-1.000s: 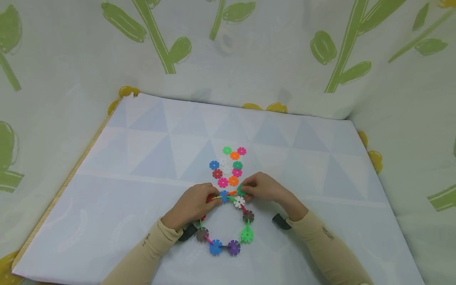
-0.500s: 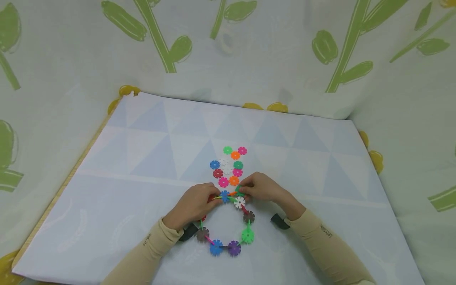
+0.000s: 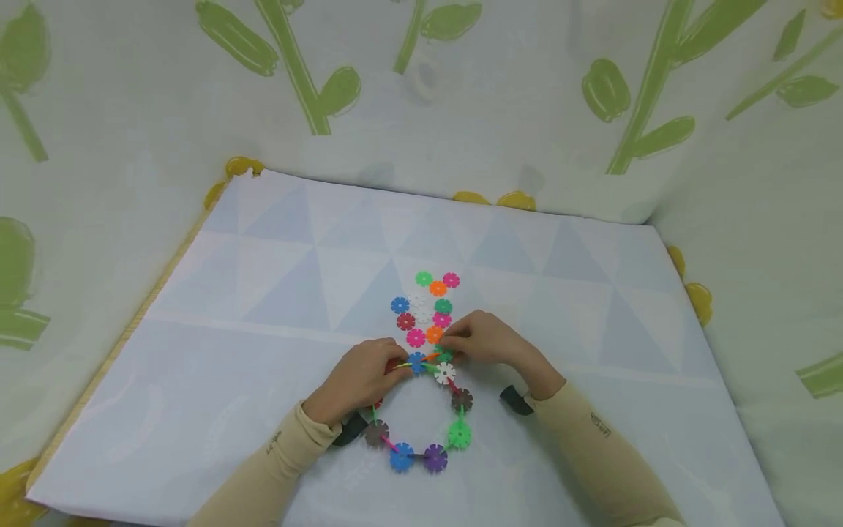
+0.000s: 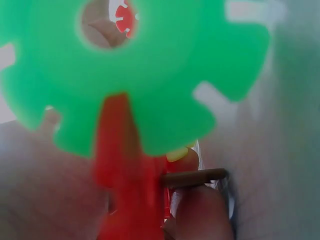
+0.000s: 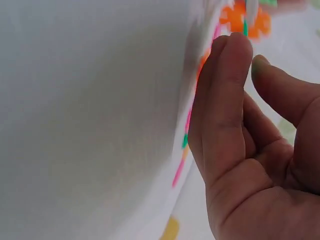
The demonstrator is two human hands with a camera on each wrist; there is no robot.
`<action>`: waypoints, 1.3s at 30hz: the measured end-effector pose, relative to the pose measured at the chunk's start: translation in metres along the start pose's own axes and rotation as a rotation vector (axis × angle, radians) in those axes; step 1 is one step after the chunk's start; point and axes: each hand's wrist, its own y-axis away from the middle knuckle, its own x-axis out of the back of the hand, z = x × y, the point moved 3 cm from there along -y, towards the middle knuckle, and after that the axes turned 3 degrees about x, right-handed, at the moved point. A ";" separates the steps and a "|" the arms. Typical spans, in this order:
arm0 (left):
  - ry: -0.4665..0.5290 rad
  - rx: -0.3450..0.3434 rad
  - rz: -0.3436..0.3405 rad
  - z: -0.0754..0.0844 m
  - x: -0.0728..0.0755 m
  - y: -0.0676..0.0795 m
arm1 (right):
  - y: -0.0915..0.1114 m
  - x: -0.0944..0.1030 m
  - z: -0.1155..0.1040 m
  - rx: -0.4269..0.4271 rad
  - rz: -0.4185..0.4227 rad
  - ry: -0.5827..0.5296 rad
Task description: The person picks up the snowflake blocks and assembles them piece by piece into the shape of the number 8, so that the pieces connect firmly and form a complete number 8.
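A ring of linked plastic snowflake discs [image 3: 402,457] lies on the table in the head view. At its upper left, my left hand [image 3: 356,380] pinches the ring close to a blue disc [image 3: 416,362]. A green disc [image 4: 165,65] and a red disc [image 4: 120,165] loom large in the left wrist view, partly hiding the fingers. My right hand [image 3: 487,340] is just above a dark green disc [image 3: 444,354], which an orange disc joins to the blue one. In the right wrist view, thumb and fingers stand apart with nothing between them; an orange disc [image 5: 255,21] is just beyond.
Loose snowflake discs lie beyond the hands, among them a pink disc [image 3: 451,280], a red disc [image 3: 405,321] and white discs [image 3: 418,301]. A patterned cloth [image 3: 276,293] covers the table. Behind it hangs a leaf-print curtain [image 3: 494,110].
My right fingers have let go of the dark green disc and shifted slightly up, away from it. The disc now sits at the orange piece. My left hand keeps its hold.
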 end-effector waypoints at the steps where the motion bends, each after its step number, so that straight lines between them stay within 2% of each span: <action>1: 0.004 0.006 -0.005 0.000 -0.001 0.000 | -0.001 0.005 0.004 -0.014 0.021 -0.004; 7: 0.020 0.013 -0.012 0.001 0.000 0.001 | -0.009 0.039 0.034 -0.105 0.222 -0.013; 10: 0.031 0.024 -0.016 0.001 0.002 0.001 | -0.017 0.049 0.041 -0.127 0.273 -0.011; 22: 0.031 0.032 -0.020 0.000 0.002 0.000 | -0.049 0.055 0.034 -0.213 0.329 -0.043; 31: 0.030 0.036 -0.025 -0.001 0.001 0.000 | -0.070 0.053 0.008 -0.160 0.416 0.073; 34: 0.031 0.029 -0.024 -0.002 0.000 0.000 | -0.074 0.053 0.005 -0.159 0.413 0.102; 39: 0.030 0.024 -0.020 -0.002 0.001 0.000 | -0.078 0.055 0.006 -0.189 0.365 0.078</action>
